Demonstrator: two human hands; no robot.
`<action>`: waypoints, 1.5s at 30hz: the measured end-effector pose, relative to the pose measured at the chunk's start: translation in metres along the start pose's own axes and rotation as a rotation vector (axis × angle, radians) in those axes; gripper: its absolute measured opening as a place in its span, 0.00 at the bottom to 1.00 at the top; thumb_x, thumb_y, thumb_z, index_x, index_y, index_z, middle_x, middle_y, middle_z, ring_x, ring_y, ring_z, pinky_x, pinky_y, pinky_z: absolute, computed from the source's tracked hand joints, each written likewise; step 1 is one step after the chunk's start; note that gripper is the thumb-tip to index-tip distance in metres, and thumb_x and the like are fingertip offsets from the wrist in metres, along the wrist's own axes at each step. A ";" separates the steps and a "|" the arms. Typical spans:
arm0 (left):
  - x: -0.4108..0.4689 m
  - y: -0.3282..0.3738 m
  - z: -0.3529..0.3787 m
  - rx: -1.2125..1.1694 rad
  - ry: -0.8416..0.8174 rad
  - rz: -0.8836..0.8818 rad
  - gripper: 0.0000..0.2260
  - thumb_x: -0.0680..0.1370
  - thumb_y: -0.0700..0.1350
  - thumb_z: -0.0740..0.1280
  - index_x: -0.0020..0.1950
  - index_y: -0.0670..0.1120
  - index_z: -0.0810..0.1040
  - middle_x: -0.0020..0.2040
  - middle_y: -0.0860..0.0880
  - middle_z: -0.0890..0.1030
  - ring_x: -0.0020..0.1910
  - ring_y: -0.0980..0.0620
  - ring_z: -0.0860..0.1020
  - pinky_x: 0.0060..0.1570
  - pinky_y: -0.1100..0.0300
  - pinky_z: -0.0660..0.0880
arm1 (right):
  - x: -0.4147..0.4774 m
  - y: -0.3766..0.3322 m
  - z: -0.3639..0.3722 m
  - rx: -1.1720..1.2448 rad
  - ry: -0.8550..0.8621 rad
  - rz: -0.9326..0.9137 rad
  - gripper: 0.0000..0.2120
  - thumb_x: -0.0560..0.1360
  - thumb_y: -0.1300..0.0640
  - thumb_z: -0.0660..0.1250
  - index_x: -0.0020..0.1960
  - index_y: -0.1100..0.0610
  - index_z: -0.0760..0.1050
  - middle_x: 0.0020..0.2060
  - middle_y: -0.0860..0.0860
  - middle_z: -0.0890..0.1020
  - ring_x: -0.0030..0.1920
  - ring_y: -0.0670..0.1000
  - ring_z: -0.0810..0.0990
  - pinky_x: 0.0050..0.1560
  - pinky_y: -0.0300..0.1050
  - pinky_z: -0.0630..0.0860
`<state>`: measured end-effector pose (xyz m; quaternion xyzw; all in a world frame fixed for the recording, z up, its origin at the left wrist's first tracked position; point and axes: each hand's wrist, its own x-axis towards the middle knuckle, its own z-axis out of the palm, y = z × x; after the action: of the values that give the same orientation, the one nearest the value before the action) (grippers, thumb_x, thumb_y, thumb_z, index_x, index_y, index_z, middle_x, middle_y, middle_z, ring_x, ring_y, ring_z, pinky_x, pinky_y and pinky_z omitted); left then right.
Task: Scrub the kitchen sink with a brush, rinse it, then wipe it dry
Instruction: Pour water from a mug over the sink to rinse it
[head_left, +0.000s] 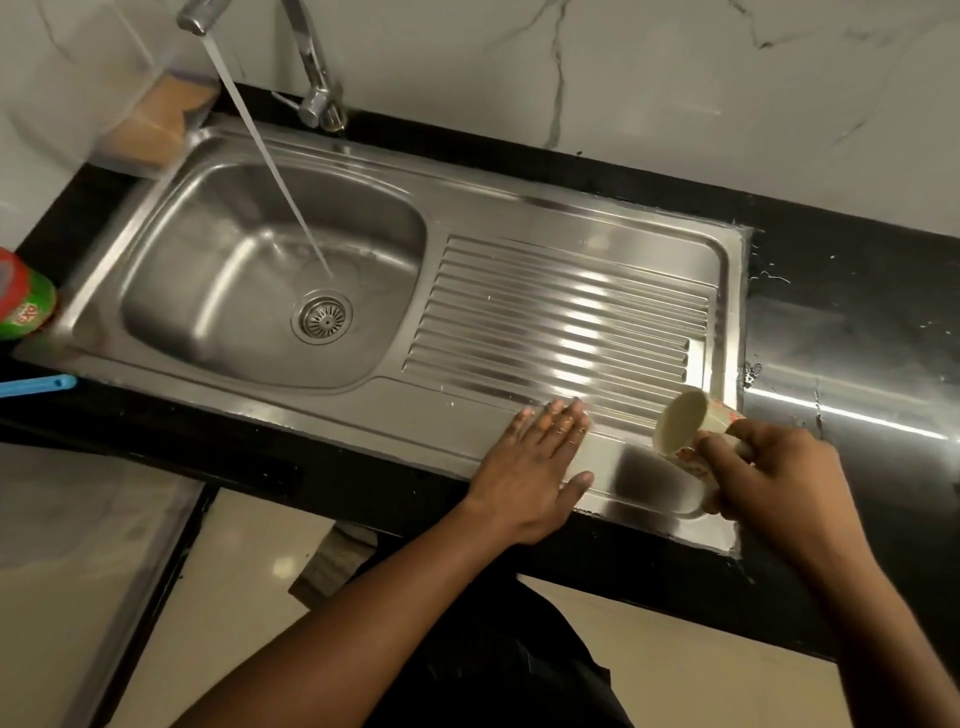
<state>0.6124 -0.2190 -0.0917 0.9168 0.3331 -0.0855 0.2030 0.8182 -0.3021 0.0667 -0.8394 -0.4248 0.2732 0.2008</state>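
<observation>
My left hand (535, 467) lies flat, fingers straight, on the smooth front rim of the ribbed stainless steel sink (322, 408) set in the black table (831, 249). My right hand (774, 473) grips a tilted cream patterned cup (683, 428) above the rim's right end.

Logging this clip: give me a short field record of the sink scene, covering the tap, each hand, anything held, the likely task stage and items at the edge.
tap: running; stream falls into the basin near the drain
left hand: flat, fingers straight, on the front of the drainboard
right hand: grips a cup tipped on its side over the drainboard
stage: probably rinsing; no cloth in view
left edge: green and red bottle; blue handle, mostly cut off
</observation>
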 end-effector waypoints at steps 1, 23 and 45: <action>-0.005 -0.009 -0.001 -0.001 -0.001 -0.024 0.31 0.86 0.62 0.41 0.85 0.48 0.38 0.84 0.51 0.34 0.82 0.52 0.32 0.82 0.46 0.38 | 0.004 -0.004 0.007 -0.028 -0.009 -0.016 0.09 0.81 0.54 0.69 0.42 0.52 0.81 0.25 0.47 0.82 0.26 0.43 0.83 0.29 0.40 0.78; -0.002 -0.031 -0.027 -0.021 0.089 -0.097 0.34 0.84 0.66 0.37 0.85 0.48 0.38 0.85 0.49 0.36 0.83 0.49 0.33 0.82 0.42 0.39 | 0.026 -0.048 0.030 0.335 -0.156 0.009 0.09 0.82 0.58 0.67 0.46 0.59 0.82 0.35 0.58 0.87 0.31 0.57 0.87 0.35 0.53 0.85; -0.030 -0.114 -0.040 0.002 0.216 -0.380 0.38 0.82 0.66 0.36 0.86 0.44 0.45 0.86 0.43 0.42 0.84 0.43 0.41 0.82 0.40 0.43 | 0.036 -0.138 0.098 -0.444 -0.052 -0.536 0.12 0.80 0.50 0.63 0.44 0.56 0.78 0.42 0.58 0.84 0.40 0.64 0.81 0.37 0.47 0.66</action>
<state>0.5163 -0.1399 -0.0832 0.8417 0.5195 -0.0239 0.1455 0.6910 -0.1849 0.0596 -0.7138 -0.6843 0.1331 0.0670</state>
